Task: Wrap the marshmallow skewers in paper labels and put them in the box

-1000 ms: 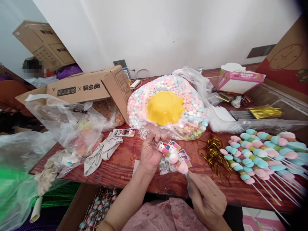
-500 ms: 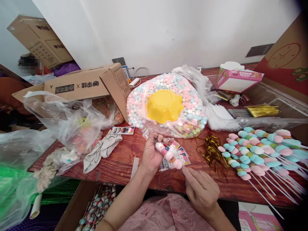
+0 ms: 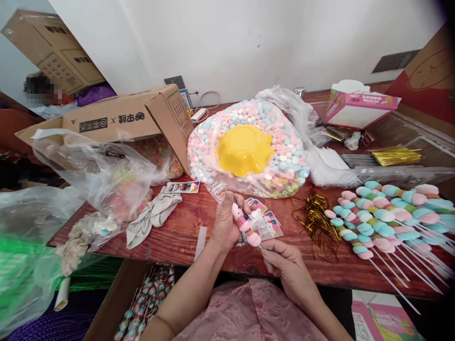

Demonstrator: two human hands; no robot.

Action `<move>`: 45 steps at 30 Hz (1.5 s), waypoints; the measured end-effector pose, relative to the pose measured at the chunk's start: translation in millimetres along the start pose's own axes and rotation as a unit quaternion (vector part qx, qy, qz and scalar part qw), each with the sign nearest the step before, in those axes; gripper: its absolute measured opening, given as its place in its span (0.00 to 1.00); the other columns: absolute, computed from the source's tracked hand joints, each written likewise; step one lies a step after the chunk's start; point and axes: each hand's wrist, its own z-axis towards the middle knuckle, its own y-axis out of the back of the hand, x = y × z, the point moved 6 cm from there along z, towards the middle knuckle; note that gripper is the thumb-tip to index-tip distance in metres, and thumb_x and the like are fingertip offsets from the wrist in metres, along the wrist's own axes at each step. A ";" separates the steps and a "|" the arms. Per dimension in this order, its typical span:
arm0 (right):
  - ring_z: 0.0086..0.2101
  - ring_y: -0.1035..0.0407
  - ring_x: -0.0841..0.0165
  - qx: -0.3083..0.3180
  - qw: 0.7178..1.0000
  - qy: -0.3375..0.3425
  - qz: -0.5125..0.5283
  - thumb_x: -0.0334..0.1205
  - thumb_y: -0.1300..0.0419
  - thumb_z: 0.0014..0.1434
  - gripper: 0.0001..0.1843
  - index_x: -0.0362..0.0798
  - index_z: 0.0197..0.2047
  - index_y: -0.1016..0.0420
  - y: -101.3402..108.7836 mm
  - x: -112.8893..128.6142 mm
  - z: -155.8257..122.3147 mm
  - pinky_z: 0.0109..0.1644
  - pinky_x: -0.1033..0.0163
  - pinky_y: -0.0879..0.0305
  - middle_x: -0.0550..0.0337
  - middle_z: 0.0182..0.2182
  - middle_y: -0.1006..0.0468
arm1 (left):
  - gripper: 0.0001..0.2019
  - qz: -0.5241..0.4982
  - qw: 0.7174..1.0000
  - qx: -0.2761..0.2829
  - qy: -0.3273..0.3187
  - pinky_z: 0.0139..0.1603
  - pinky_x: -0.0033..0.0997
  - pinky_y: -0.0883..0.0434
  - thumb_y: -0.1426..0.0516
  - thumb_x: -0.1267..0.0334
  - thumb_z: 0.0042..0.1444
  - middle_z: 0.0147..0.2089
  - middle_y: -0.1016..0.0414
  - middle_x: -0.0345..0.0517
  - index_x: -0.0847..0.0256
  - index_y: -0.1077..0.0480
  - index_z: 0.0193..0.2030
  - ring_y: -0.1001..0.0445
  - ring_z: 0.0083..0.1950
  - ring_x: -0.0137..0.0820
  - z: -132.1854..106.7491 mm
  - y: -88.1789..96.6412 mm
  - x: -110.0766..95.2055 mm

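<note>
My left hand (image 3: 227, 221) is closed around a printed clear bag with a marshmallow skewer (image 3: 253, 237) partly inside it. The skewer's pink end and stick point toward my body. In a pinch, my right hand (image 3: 284, 259) grips the stick just below the lowest marshmallow. Several printed clear bags (image 3: 273, 225) lie on the table under and behind the skewer. Finished-looking marshmallow skewers (image 3: 387, 218) are piled at the right with white sticks facing me. Gold twist ties (image 3: 316, 218) lie between that pile and my hands.
Behind my hands sits a large bag of marshmallows (image 3: 209, 142) with a yellow bowl (image 3: 245, 149) upside down on it. Left are a cardboard box (image 3: 121, 118), plastic bags and a grey cloth (image 3: 154, 220). A lower box (image 3: 142, 303) holds many skewers. A person is at far left.
My right hand has moved a little left and up, and now pinches the stick close to the pink end. The skewer has shifted slightly left. The camera view has shifted a little.
</note>
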 end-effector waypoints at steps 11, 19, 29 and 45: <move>0.33 0.25 0.67 -0.141 0.847 0.378 -0.347 0.29 0.43 0.59 0.15 0.48 0.47 0.21 3.5 32.2 -16.3 0.39 0.64 0.31 0.55 0.36 0.18 | 0.19 0.007 0.999 0.045 -0.001 0.40 0.32 0.25 0.37 0.46 0.53 0.27 0.33 0.34 0.59 0.35 0.32 0.28 0.26 0.25 -10.8 -6.4 4.5; 0.15 0.55 0.78 0.019 0.994 -0.057 0.087 0.49 0.35 0.51 0.13 0.47 0.30 0.26 -18.2 -12.0 5.2 0.17 0.70 0.57 0.70 0.15 0.41 | 0.18 -0.015 0.998 0.047 0.048 0.47 0.39 0.25 0.39 0.45 0.55 0.26 0.33 0.35 0.58 0.35 0.34 0.23 0.34 0.32 -15.8 -6.2 16.0; 0.22 0.47 0.75 -0.092 0.995 0.041 -0.009 0.48 0.37 0.57 0.14 0.45 0.38 0.22 14.7 -16.3 5.6 0.24 0.68 0.54 0.66 0.20 0.38 | 0.32 -0.020 0.992 0.071 0.105 0.52 0.53 0.30 0.38 0.34 0.42 0.38 0.21 0.55 0.62 0.26 0.42 0.24 0.51 0.52 2.8 13.6 -1.6; 0.24 0.33 0.70 -0.110 0.952 0.201 -0.203 0.39 0.42 0.61 0.10 0.47 0.38 0.20 -2.7 11.3 -1.6 0.29 0.65 0.35 0.60 0.23 0.25 | 0.22 -0.031 0.995 0.009 0.099 0.46 0.38 0.25 0.38 0.51 0.55 0.21 0.41 0.32 0.60 0.44 0.24 0.29 0.26 0.27 9.8 15.2 -2.4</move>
